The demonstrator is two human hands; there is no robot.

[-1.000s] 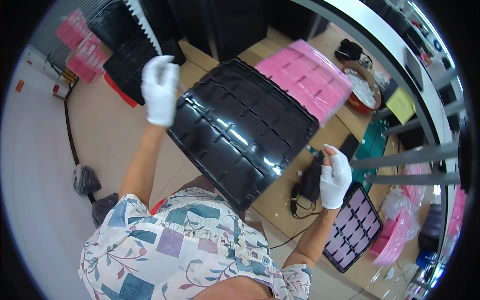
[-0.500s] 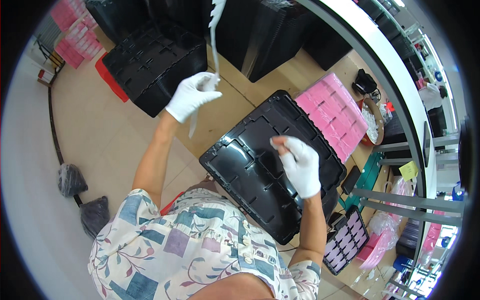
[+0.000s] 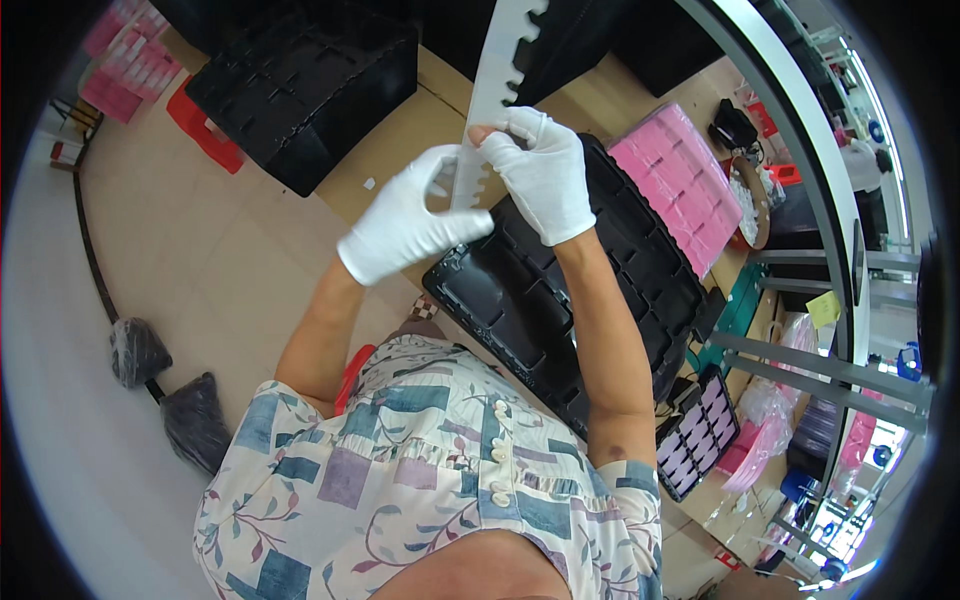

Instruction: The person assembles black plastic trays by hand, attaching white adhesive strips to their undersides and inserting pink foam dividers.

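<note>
White notched strip [image 3: 492, 90], upper centre of frame, pinched upright by both gloved hands, left hand [image 3: 405, 222] and right hand [image 3: 545, 170] close together, above black tray [image 3: 560, 290] on bench [image 3: 400, 130]; advisable: grip edges firmly, avoid bending.

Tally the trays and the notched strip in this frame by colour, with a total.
Black trays: 2, one under the hands, one stack at upper left
Pink tray stacks: 2
White notched strip: 1, held by left hand and right hand
Total: 5
</note>
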